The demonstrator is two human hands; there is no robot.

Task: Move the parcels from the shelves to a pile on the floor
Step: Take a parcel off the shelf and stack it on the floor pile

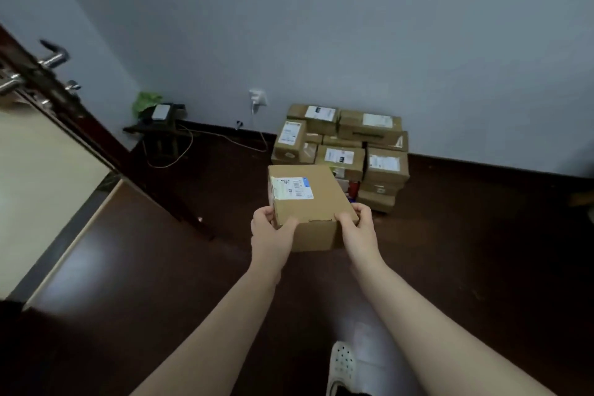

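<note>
I hold a brown cardboard parcel [305, 193] with a white shipping label on top, out in front of me above the dark floor. My left hand [270, 228] grips its near left corner and my right hand [358, 225] grips its near right corner. Beyond it, against the grey wall, stands a pile of several labelled cardboard parcels [347, 148] on the floor. The held parcel hides the pile's near left part. No shelves are in view.
A dark open door [64, 96] with metal handles stands at the left. A small dark stool [160, 132] with a phone and a green bag sits in the corner, with a cable running to a wall socket [258, 98]. My white shoe [342, 366] shows below.
</note>
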